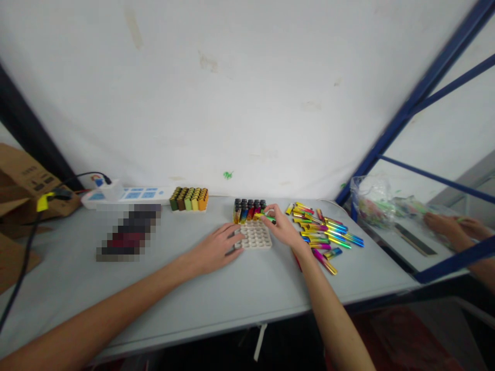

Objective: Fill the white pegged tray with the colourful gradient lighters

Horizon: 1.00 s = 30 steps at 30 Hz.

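Note:
A white tray with rows of round holes (257, 238) lies on the table in front of me. Its back rows hold several upright lighters with black tops (249, 211) and shiny coloured bodies. My left hand (222, 247) rests against the tray's left edge, fingers spread, holding nothing. Above the tray's back right part, my right hand (283, 226) pinches a yellow-green lighter (266, 217), tilted nearly flat beside the standing ones. To the right of this hand lies a loose pile of shiny, multicoloured lighters (315, 226); my right wrist and forearm hide some of them.
Another tray of upright green, brown and yellow pieces (189, 200) stands at the back left. Near it are a white power strip (143, 194) and a pixelated dark object (129, 232). A blue metal frame (390, 136) borders the right side; beyond it are another person's hands (452, 226).

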### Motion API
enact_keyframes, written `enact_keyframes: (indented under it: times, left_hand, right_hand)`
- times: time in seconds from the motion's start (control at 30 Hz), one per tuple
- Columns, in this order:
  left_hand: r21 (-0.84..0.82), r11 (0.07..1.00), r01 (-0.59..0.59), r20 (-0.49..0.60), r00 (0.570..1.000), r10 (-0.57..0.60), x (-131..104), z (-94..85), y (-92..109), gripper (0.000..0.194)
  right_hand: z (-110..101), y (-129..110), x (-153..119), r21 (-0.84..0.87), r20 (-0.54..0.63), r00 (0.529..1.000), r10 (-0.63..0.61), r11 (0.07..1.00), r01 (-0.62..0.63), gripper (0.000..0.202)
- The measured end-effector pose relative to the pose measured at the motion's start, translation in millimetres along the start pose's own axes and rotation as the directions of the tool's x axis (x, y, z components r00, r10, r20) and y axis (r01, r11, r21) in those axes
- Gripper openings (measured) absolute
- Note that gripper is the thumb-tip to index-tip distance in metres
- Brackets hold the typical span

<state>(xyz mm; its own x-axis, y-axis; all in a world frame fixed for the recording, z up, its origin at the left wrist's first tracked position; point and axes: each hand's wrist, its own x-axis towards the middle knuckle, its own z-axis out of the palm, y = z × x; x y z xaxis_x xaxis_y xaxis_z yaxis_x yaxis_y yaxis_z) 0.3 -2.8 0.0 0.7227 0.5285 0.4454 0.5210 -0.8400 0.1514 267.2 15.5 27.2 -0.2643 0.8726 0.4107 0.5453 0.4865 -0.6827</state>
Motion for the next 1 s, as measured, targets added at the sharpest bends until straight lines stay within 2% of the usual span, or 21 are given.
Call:
enact_keyframes:
  times: [0.27, 0.63, 0.8, 1.0]
  left_hand:
    - [-0.014, 1.000, 0.006, -0.011, 1.000, -0.006, -1, 1.1, -1, 0.028]
    - [-0.010, 1.000, 0.003, -0.001, 1.000, -0.003, 0, -0.6, 0, 0.026]
    - [-0.002, 1.000, 0.007, 0.008, 1.000, -0.007, -1, 0.1, 0, 0.026]
    - [-0.010, 1.000, 0.002, -0.015, 1.000, -0.003, -1, 1.0, -1, 0.026]
  right_hand:
    - [-1, -2, 3, -0.107, 0.031, 0.999, -0.013, 0.994, 0.017, 0.021]
    - [6, 4, 5, -0.117, -0.081, 0.994, -0.078, 0.991, 0.069, 0.032]
    - [12, 4, 6, -0.096, -0.036, 0.995, -0.096, 0.991, 0.092, 0.033]
    - [15, 1, 7, -0.169, -0.013, 0.993, -0.120, 0.979, 0.117, 0.031]
